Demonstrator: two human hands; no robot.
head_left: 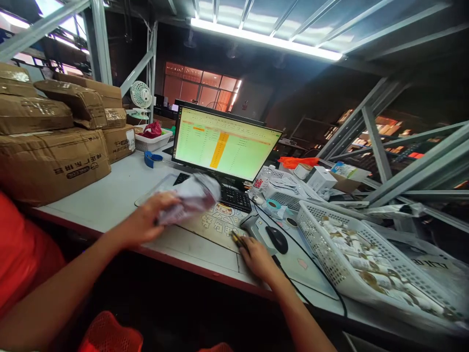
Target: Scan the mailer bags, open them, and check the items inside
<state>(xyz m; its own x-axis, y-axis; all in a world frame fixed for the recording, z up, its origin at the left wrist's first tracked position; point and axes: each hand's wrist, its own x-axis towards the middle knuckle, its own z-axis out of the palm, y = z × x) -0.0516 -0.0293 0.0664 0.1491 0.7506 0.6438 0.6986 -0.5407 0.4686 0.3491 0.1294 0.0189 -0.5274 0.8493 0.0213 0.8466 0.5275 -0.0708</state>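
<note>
The head camera looks forward and down from just behind the near edge of the white worktop (102, 195). It sits close above the left hand (148, 220) and right hand (258, 259), facing the computer monitor (223, 142).

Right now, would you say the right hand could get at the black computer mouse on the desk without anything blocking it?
Probably yes. The right hand rests just short of the black computer mouse, with nothing apparent between them. The handheld scanner lies off to the mouse's side, though the fingers are holding a dark pen-like item.

left hand (152, 219) gripping a blurred plastic packet (188, 198), right hand (258, 259) pinching a dark pen (237, 239), barcode scanner (252, 225) just beside
</note>
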